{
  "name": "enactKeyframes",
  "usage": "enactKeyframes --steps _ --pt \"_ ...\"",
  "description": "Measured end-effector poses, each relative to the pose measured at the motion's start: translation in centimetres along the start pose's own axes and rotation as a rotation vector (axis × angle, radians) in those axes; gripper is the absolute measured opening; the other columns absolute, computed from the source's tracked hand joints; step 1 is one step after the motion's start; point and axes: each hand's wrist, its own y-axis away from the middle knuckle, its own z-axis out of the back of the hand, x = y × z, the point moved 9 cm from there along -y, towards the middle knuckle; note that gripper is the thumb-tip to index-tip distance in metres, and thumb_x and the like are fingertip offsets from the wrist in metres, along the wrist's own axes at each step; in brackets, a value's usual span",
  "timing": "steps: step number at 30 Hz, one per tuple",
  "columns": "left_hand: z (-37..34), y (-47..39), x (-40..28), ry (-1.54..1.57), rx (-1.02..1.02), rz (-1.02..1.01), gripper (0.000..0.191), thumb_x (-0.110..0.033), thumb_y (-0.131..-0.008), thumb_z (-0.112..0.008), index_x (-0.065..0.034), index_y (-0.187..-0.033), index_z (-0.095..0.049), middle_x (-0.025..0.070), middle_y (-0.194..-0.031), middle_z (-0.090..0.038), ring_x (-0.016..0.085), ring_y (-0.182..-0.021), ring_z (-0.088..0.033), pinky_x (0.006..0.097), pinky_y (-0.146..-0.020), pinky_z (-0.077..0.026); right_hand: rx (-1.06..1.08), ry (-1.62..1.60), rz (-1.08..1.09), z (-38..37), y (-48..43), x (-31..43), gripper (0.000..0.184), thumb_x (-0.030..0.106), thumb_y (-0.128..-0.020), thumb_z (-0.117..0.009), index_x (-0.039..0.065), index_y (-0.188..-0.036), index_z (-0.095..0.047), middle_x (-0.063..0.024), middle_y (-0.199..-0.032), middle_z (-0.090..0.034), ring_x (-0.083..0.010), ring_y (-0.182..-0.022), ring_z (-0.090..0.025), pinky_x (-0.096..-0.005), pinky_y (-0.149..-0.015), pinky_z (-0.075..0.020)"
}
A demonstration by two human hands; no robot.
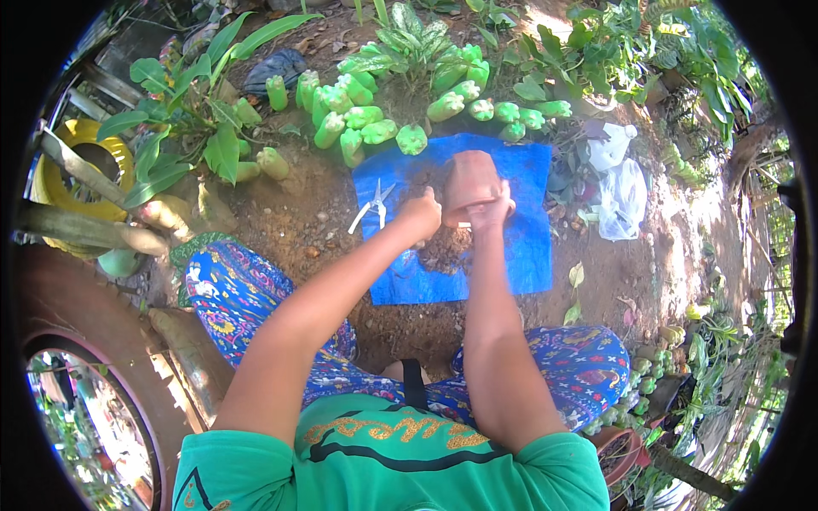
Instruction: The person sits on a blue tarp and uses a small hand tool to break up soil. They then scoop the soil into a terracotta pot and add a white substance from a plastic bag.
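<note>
My right hand (497, 205) grips a terracotta-coloured flower pot (473, 179) by its rim. The pot is tipped over, its mouth towards me, above a heap of loose brown soil (447, 252) on a blue plastic sheet (524, 255). Just left of the pot, my left hand (422, 216) is curled into a fist; whether anything is inside it is hidden. Further left, a pair of pruning shears (377, 205) with pale handles lies with its blades apart, on the sheet's left edge.
Upturned green bottles (362, 117) edge the plant bed beyond the sheet. A clear plastic bag (622, 199) and a whitish plastic jug (610, 145) lie at the right. A yellow tyre (48, 182) stands far left, a big brown tyre (83, 294) nearer. Another pot (621, 455) sits lower right.
</note>
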Motion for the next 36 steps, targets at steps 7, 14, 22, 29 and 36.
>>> enactKeyframes --steps 7,14,22,29,36 --pt "2.6 12.0 -4.4 -0.029 0.165 -0.105 0.055 -0.025 -0.100 -0.039 -0.0040 -0.149 -0.027 0.0141 -0.064 -0.062 0.027 -0.044 -0.059 0.0405 -0.042 -0.051 -0.039 -0.085 0.023 -0.3 -0.9 0.2 0.048 0.034 -0.100 -0.039 0.004 -0.138 -0.040 -0.0172 -0.137 -0.049 -0.0337 -0.126 -0.049 -0.0492 -0.108 -0.0393" --pt "4.2 8.2 -1.5 -0.044 0.060 -0.115 0.057 -0.027 -0.100 -0.040 -0.0043 -0.150 -0.026 0.0114 -0.061 -0.060 0.024 -0.042 -0.057 0.0381 -0.041 -0.050 0.048 0.049 0.003 -1.2 -0.5 -1.6 0.049 0.030 -0.101 -0.042 0.000 -0.139 -0.037 -0.0181 -0.139 -0.046 -0.0341 -0.128 -0.047 -0.0494 -0.109 -0.0364" --pt "2.8 12.2 -2.8 0.029 0.249 -0.062 0.059 -0.028 -0.100 -0.039 -0.0054 -0.151 -0.022 0.0129 -0.063 -0.061 0.025 -0.043 -0.058 0.0386 -0.042 -0.051 -0.042 0.003 0.008 -0.2 -0.8 -0.6 0.048 0.026 -0.100 -0.040 -0.001 -0.140 -0.035 -0.0214 -0.139 -0.045 -0.0360 -0.128 -0.046 -0.0528 -0.108 -0.0366" --pt "3.5 5.7 -1.1 -0.024 -0.040 -0.113 0.056 -0.025 -0.099 -0.037 -0.0033 -0.149 -0.026 0.0176 -0.066 -0.064 0.029 -0.046 -0.060 0.0421 -0.047 -0.054 0.053 0.048 0.007 -0.5 -1.4 -1.5 0.049 0.026 -0.099 -0.043 -0.001 -0.139 -0.036 -0.0226 -0.138 -0.047 -0.0364 -0.127 -0.048 -0.0501 -0.108 -0.0377" --pt "2.0 7.5 -1.8 -0.099 -0.032 -0.223 0.058 -0.025 -0.098 -0.039 -0.0011 -0.149 -0.025 0.0200 -0.069 -0.065 0.031 -0.048 -0.062 0.0428 -0.048 -0.054 0.053 0.085 0.014 -0.3 -0.9 -1.8 0.049 0.025 -0.097 -0.048 0.000 -0.138 -0.038 -0.0208 -0.136 -0.049 -0.0352 -0.124 -0.050 -0.0477 -0.108 -0.0384"
